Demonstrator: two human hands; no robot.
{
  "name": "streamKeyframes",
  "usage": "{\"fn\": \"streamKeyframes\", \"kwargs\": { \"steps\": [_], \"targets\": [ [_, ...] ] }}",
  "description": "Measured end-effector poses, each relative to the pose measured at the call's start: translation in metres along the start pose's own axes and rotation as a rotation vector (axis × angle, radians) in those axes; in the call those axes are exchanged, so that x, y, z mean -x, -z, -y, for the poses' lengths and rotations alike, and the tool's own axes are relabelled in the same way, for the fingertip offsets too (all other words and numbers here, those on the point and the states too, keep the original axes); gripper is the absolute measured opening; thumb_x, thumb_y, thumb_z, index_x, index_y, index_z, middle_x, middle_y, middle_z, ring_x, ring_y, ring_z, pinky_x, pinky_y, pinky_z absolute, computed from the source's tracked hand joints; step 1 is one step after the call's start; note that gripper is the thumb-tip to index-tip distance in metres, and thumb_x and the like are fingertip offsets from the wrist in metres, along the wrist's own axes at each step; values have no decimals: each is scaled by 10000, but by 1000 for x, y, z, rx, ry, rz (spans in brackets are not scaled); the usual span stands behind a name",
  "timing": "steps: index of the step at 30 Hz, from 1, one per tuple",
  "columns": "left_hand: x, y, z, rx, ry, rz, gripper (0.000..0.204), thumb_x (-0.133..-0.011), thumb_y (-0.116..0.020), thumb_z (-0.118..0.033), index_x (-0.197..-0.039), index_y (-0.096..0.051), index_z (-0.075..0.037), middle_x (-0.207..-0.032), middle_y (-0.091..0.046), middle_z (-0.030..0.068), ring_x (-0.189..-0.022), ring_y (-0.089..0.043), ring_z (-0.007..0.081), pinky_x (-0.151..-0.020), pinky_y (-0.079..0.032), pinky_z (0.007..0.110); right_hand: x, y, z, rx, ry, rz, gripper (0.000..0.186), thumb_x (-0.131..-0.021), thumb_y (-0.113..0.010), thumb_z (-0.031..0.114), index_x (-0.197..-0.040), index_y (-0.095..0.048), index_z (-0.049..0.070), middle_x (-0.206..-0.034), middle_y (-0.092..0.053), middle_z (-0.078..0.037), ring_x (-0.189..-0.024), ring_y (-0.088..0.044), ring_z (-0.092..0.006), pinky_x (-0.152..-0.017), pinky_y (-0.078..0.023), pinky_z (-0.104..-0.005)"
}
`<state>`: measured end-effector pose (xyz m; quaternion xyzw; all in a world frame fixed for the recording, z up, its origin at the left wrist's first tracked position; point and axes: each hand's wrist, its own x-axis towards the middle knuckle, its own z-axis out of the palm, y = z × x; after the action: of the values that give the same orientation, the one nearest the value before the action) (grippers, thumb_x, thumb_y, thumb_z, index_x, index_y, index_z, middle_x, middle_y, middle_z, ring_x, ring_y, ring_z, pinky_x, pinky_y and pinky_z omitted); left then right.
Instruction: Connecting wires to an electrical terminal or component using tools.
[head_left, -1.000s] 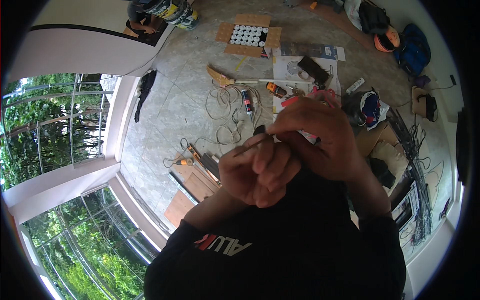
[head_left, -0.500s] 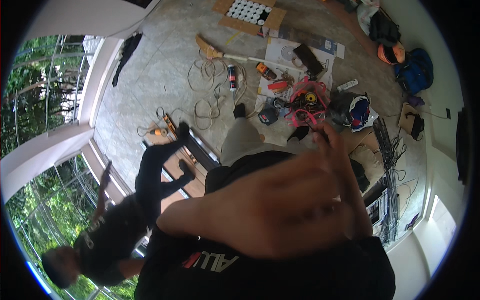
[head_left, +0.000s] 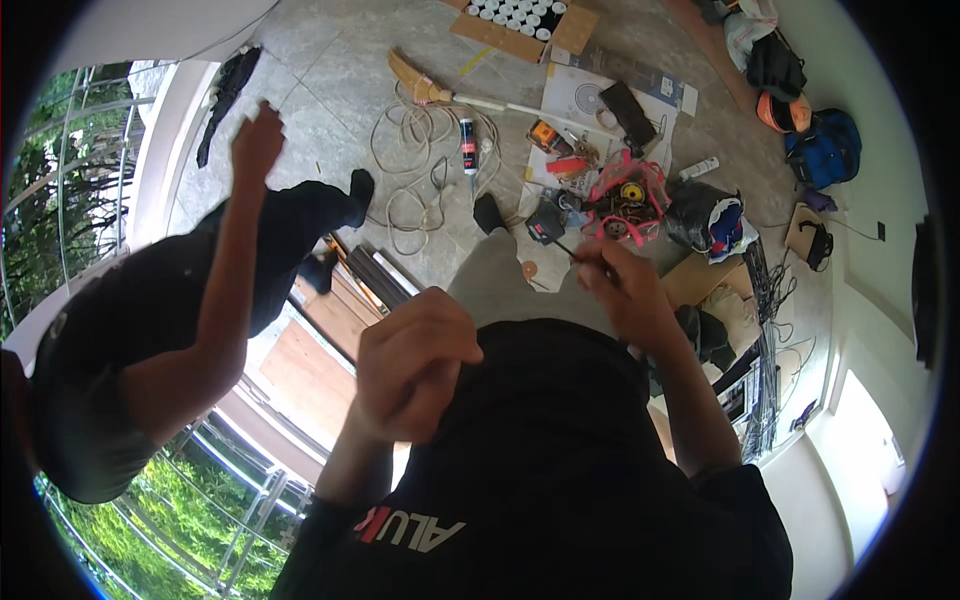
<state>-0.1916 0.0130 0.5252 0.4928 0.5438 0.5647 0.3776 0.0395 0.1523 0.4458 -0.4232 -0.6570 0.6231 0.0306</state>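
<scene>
My left hand (head_left: 412, 365) is raised at chest height in front of my black shirt, its fingers curled; what they hold, if anything, is hidden. My right hand (head_left: 612, 285) is a little higher and to the right, its fingers closed on a thin dark rod (head_left: 563, 247) that sticks out up and to the left. Beyond that hand on the floor, a pink tool bag (head_left: 652, 200) lies open with tools and a yellow reel inside, beside a small dark box (head_left: 545, 225). My hands are apart.
A co-worker (head_left: 140, 310) in dark clothes stands close on my left with an arm raised. Looped cords (head_left: 400, 245), a sealant tube (head_left: 467, 140), a broom (head_left: 430, 88) and boards (head_left: 330, 335) lie ahead and left. A carton of white cylinders (head_left: 570, 30) is farther off; bags (head_left: 820, 150) line the right wall.
My hands were together and have separated, the right moving forward with the thin rod. The co-worker has appeared at my left and moved forward, raising an arm. My view has shifted.
</scene>
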Motion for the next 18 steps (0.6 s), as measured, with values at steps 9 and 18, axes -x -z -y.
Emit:
{"fn": "streamKeyframes", "kwargs": {
  "steps": [9, 18],
  "targets": [
    [-14, 8, 26, 228, 29, 71, 280, -676, -458, 95, -910, -607, 53, -864, -566, 125, -727, -543, 198, -659, -433, 288, 21, 1, 45, 18, 108, -108, 172, -946, -543, 57, -1082, -615, -21, -912, -677, -95, -806, -652, -135, -737, -510, -277],
    [-27, -59, -12, 517, 70, -101, 141, -875, -659, 92, -1011, -660, 56, -982, -703, 125, -920, -675, 155, -832, -529, 255, 78, 36, 100, 10, 500, -303, 241, -924, -584, -4, -1155, -656, 0, -947, -702, -109, -804, -673, -139, -708, -518, -274]
  ]
}}
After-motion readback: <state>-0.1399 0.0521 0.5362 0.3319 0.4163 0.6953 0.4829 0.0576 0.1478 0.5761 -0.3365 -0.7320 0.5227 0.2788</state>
